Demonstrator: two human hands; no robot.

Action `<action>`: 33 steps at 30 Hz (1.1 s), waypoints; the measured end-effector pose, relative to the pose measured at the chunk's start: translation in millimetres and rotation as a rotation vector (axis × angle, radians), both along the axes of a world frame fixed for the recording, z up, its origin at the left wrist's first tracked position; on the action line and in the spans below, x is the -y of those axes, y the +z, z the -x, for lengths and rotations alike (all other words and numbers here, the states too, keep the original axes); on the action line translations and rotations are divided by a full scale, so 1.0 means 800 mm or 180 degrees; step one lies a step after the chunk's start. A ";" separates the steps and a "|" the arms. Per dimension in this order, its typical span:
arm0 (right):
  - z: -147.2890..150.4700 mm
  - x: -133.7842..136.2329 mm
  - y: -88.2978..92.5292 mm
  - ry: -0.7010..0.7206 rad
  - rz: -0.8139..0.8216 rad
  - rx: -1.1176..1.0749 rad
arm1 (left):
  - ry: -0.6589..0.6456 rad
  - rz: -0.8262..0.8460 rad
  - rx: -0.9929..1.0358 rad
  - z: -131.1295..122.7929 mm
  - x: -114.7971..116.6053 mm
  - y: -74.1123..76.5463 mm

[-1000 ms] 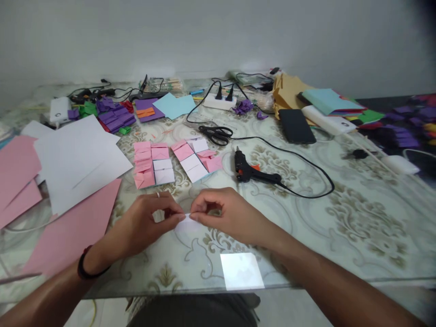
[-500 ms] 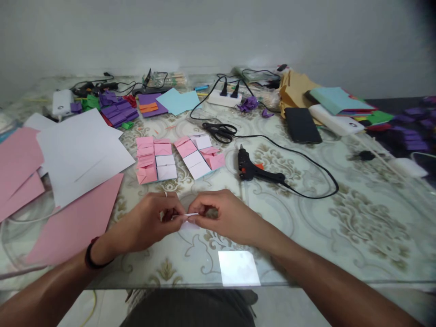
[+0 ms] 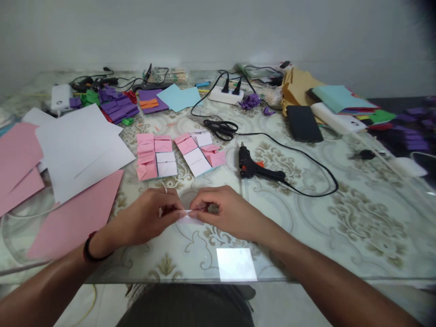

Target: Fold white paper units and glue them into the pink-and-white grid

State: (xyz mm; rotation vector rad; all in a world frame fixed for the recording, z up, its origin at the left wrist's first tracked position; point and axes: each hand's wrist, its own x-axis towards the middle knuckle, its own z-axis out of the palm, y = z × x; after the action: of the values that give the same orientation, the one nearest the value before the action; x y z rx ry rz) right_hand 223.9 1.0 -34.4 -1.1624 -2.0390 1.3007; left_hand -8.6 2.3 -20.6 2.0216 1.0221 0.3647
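Both of my hands pinch a small folded piece of paper (image 3: 187, 213), pale white to pinkish, just above the table. My left hand (image 3: 155, 215) grips its left end between thumb and fingers. On its right end, the thumb and fingers of my right hand (image 3: 221, 211) are closed. Fingertips cover much of the paper. Below my right hand a bright white square (image 3: 236, 265) lies by the table's front edge. Beyond my hands are two cards covered with pink and white folded paper, a left one (image 3: 165, 159) and a right one (image 3: 197, 156).
A black glue gun (image 3: 259, 170) with its cord lies to the right, near black scissors (image 3: 221, 129) and a phone (image 3: 304, 124). White sheets (image 3: 83, 150) and pink sheets (image 3: 78, 218) overlap at left. A power strip (image 3: 225, 94) and coloured papers line the back.
The paper between my fingertips has tilted, and more of its face shows now. My hands have stayed in nearly the same place. The view has shifted slightly.
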 end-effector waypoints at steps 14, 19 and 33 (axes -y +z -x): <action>-0.004 -0.002 0.000 -0.0150 -0.0582 0.0074 | 0.0306 -0.0356 0.0132 0.000 0.002 0.003; -0.006 -0.002 -0.011 -0.0055 -0.1237 0.0168 | 0.0332 -0.0629 0.0074 0.001 0.000 -0.004; 0.002 -0.002 -0.030 0.0237 -0.1373 0.0571 | 0.0013 -0.1120 -0.0403 -0.004 0.000 -0.017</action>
State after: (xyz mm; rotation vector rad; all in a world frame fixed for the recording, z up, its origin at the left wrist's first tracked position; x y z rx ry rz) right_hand 222.6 2.4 -58.2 -1.0365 -2.3578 0.7484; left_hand -5.5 2.2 -34.5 2.3825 1.0996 0.4487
